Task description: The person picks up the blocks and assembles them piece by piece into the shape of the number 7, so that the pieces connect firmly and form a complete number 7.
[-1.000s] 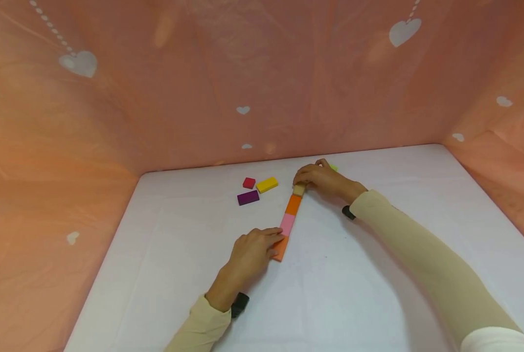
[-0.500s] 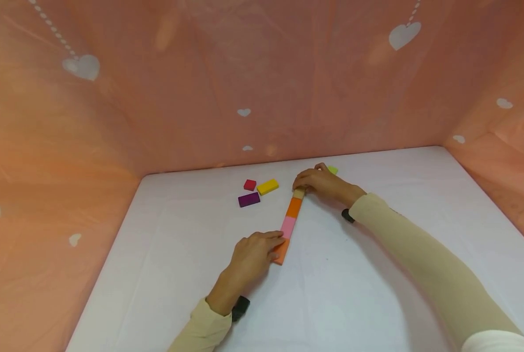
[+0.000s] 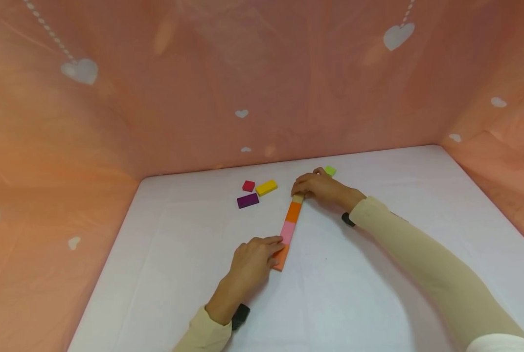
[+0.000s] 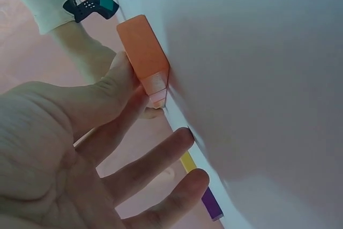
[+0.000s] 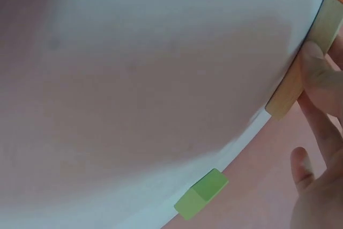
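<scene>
A straight row of blocks runs away from me: a light orange block (image 3: 282, 257) nearest, then a pink block (image 3: 287, 231), a darker orange block (image 3: 293, 212) and a plain wooden block (image 5: 289, 87) at the far end. My left hand (image 3: 254, 261) rests its thumb and straight fingertips along the light orange block and its joint with the pink one; its other fingers are spread in the left wrist view. My right hand (image 3: 319, 188) pinches the wooden block between thumb and fingers, hiding much of it in the head view. That block's end meets the darker orange one.
Left of the row's far end lie a red block (image 3: 248, 186), a yellow block (image 3: 266, 187) and a purple block (image 3: 247, 200). A lime green block (image 3: 330, 170) sits behind my right hand. A pink-orange curtain with hearts (image 3: 279, 88) surrounds the white table (image 3: 354, 293).
My right hand has drawn the wooden block into line with the row. The row has slid slightly toward me, with my left hand staying on it.
</scene>
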`<move>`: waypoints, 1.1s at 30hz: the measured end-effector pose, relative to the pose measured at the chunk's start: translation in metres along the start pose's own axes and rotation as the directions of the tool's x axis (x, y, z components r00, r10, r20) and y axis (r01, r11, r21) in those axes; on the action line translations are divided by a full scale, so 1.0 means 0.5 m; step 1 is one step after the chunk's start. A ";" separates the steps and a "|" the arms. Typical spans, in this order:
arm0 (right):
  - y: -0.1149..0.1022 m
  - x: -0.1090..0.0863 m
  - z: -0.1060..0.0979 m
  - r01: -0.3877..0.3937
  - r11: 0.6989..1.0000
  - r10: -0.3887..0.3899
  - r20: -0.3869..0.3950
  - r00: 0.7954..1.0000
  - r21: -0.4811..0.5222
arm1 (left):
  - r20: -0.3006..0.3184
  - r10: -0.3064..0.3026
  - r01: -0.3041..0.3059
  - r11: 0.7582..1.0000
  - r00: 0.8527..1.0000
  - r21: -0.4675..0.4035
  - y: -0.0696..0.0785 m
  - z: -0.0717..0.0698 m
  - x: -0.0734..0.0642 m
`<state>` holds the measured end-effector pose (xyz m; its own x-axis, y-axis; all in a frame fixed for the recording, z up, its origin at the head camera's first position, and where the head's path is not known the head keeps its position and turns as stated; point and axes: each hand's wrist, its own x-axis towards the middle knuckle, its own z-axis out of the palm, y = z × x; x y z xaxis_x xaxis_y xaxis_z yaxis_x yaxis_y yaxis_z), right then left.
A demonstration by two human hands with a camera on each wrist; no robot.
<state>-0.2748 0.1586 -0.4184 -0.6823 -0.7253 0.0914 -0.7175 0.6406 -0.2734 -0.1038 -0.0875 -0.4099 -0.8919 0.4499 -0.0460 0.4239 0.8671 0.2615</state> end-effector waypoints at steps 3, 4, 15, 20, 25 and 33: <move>-0.001 -0.001 -0.002 -0.004 1.000 0.004 0.000 1.000 0.005 | -0.002 0.003 -0.003 1.000 1.000 0.006 0.001 -0.001 0.002; -0.002 -0.001 -0.002 -0.006 1.000 0.006 0.003 1.000 0.007 | -0.002 0.004 -0.004 1.000 1.000 0.007 0.001 -0.002 0.002; -0.014 -0.001 -0.001 0.001 1.000 -0.001 0.004 1.000 0.010 | -0.006 0.003 -0.004 1.000 1.000 -0.002 0.000 -0.008 0.001; -0.014 -0.004 0.000 -0.001 1.000 0.001 0.007 1.000 0.010 | -0.011 0.015 -0.015 0.999 1.000 -0.036 0.000 -0.009 0.002; -0.010 -0.006 0.003 0.005 1.000 -0.005 0.007 1.000 0.020 | -0.021 0.012 -0.014 0.998 1.000 -0.067 -0.001 -0.005 0.001; -0.006 -0.002 0.002 0.009 0.999 -0.009 0.005 1.000 0.036 | -0.024 -0.002 0.000 0.998 1.000 -0.065 -0.003 -0.003 0.002</move>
<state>-0.2718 0.1569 -0.4188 -0.6752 -0.7323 0.0893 -0.7181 0.6248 -0.3065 -0.1054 -0.0888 -0.4091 -0.8961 0.4432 -0.0235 0.4127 0.8515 0.3236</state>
